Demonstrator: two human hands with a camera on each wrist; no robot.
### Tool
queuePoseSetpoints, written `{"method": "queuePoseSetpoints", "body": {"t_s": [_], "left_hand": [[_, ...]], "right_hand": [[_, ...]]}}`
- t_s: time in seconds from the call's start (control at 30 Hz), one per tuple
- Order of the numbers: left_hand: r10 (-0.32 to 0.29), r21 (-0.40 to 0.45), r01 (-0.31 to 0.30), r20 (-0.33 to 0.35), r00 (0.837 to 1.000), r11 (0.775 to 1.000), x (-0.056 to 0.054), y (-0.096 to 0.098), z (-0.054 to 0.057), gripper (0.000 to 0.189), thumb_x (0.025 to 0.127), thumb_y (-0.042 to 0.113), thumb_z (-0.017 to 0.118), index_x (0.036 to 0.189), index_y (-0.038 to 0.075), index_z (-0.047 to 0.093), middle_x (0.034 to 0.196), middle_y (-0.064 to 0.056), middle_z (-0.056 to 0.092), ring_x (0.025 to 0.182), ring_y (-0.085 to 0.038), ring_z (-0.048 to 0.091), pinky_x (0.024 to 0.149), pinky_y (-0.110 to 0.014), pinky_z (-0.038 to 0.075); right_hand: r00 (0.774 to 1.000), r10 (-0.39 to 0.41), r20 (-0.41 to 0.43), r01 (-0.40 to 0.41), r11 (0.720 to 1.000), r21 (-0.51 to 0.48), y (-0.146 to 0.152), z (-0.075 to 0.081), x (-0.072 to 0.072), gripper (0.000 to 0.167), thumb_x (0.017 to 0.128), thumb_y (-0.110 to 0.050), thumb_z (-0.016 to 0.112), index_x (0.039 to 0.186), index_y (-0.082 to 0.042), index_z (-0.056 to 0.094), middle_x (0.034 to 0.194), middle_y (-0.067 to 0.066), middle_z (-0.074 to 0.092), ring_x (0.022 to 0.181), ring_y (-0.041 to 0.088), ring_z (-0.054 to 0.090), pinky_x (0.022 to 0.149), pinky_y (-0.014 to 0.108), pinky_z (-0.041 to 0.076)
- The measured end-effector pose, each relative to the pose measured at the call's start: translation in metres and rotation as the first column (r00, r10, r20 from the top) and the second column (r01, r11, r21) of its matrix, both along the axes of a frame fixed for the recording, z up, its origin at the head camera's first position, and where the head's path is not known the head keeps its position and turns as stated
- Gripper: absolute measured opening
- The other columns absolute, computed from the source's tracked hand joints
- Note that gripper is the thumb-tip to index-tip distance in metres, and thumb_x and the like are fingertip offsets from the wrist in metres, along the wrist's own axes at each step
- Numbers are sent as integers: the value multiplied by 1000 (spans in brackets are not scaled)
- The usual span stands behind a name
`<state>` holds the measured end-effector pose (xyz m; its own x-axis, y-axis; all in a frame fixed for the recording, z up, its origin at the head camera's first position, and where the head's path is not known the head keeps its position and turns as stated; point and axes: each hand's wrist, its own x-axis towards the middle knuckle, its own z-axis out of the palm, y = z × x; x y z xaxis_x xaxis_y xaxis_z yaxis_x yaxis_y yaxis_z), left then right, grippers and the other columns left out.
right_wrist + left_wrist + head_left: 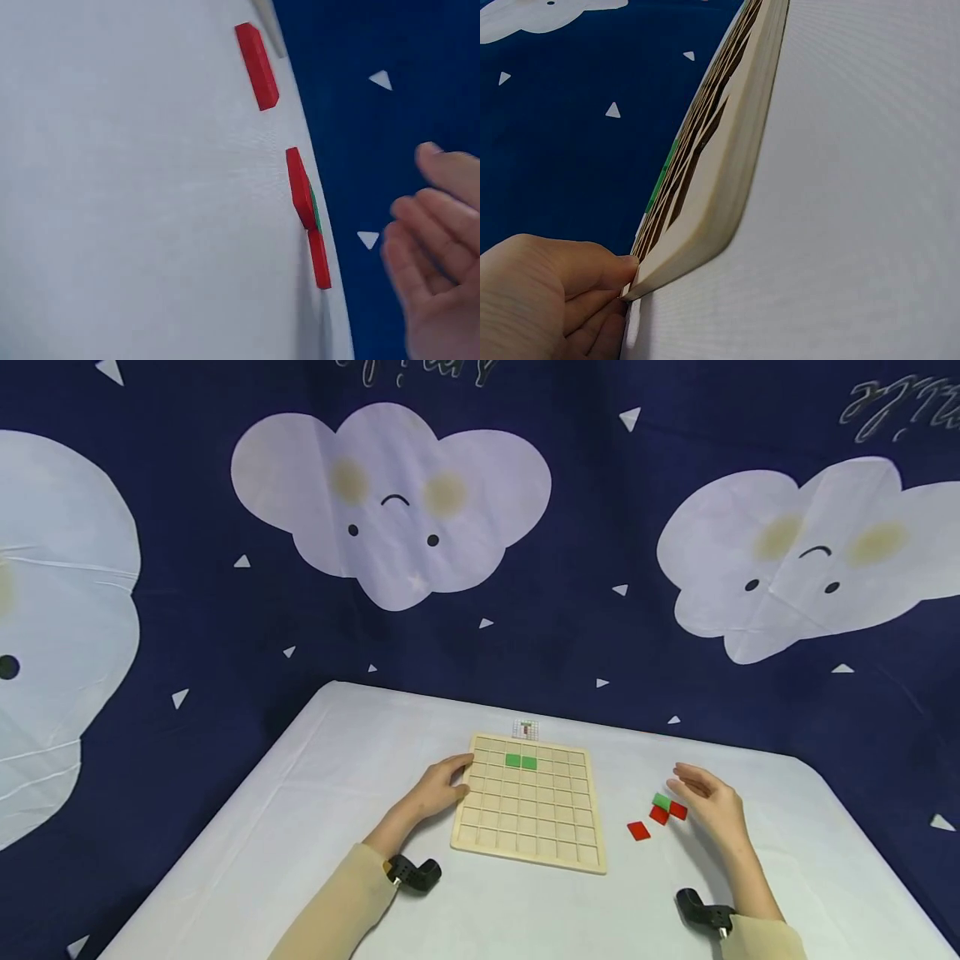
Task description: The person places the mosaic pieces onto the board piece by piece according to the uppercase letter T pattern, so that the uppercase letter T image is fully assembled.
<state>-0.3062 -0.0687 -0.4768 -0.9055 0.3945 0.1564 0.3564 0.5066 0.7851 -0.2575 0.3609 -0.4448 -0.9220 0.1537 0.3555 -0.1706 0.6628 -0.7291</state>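
Observation:
A pale wooden grid board (528,822) lies on the white table, with two green square tiles (528,763) side by side in cells near its far edge. My left hand (437,789) holds the board's left edge; in the left wrist view the thumb (604,266) lies against the rim and the other fingers are lower down. To the board's right are three red tiles (639,831) and one green tile (662,802). My right hand (712,806) is raised just right of them, its fingers loosely bent, with nothing visible in it.
Just beyond the board's far edge lies a small printed card (526,729) with a grid pattern. Behind the white table (300,827) hangs a dark blue cloth (585,527) with clouds and triangles. A black wrist device (416,874) is on each forearm.

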Motion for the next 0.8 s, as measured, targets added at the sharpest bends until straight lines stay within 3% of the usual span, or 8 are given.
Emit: {"method": "queuePoseSetpoints", "body": {"t_s": [0.2,0.33,0.47,0.8], "left_hand": [[-2,5,2,-5,1000,1000,0,-1,-1,56,86,1,59,139,-6,40,143,-20,39,133,-32,35,110,-41,29],[-1,-2,1,-9,1000,1000,0,0,0,56,86,2,59,139,-6,40,143,-20,40,133,-32,36,110,-41,30],[8,0,-8,-13,1000,1000,0,0,0,56,86,2,59,138,-6,41,142,-20,40,132,-32,36,110,-41,30],[6,-3,-6,-8,1000,1000,2,0,0,57,86,1,60,139,-6,40,142,-21,40,132,-32,36,110,-40,31]], "right_hand": [[998,-18,59,14,998,56,9,-26,1,47,86,-30,70,121,0,61,114,18,64,87,-15,52,73,0,41],[999,-24,29,19,989,146,9,-37,1,43,84,-29,72,117,-2,65,110,15,67,95,11,62,75,2,40],[1000,-3,-6,4,978,208,8,-40,1,39,83,-25,73,114,-3,66,109,13,67,102,32,60,77,5,40],[997,-33,-68,48,970,238,8,-44,-1,26,84,-14,72,108,-5,70,103,10,70,97,27,61,75,8,42]]}}
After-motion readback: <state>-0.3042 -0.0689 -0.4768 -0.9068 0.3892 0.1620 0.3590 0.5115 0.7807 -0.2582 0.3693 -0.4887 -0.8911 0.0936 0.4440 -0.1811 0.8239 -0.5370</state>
